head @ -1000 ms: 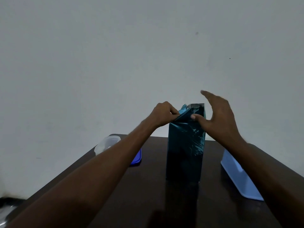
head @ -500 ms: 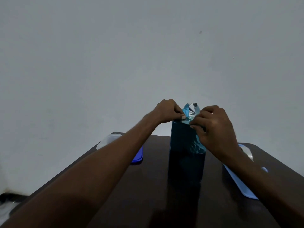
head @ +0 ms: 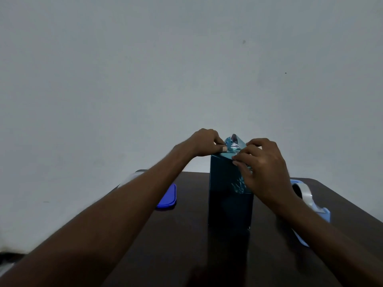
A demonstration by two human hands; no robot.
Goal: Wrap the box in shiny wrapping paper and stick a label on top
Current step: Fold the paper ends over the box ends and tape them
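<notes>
A tall box (head: 226, 193) covered in shiny dark teal wrapping paper stands upright on the dark table (head: 176, 235). At its top the paper rises into a crumpled, pointed flap (head: 234, 142). My left hand (head: 204, 142) pinches the paper at the top left edge of the box. My right hand (head: 264, 164) has curled fingers holding the paper at the top right corner and covers part of the box's right side. No label is in sight.
A tape dispenser with a clear tape roll (head: 304, 193) sits on a light blue base (head: 323, 214) right of the box, behind my right forearm. A blue lid (head: 167, 196) and a translucent container (head: 129, 177) lie to the left. A grey wall stands behind.
My right hand went from open above the box to curled onto the paper at the top right. The flat upright flap has been folded into a peak. The left hand stayed pinching.
</notes>
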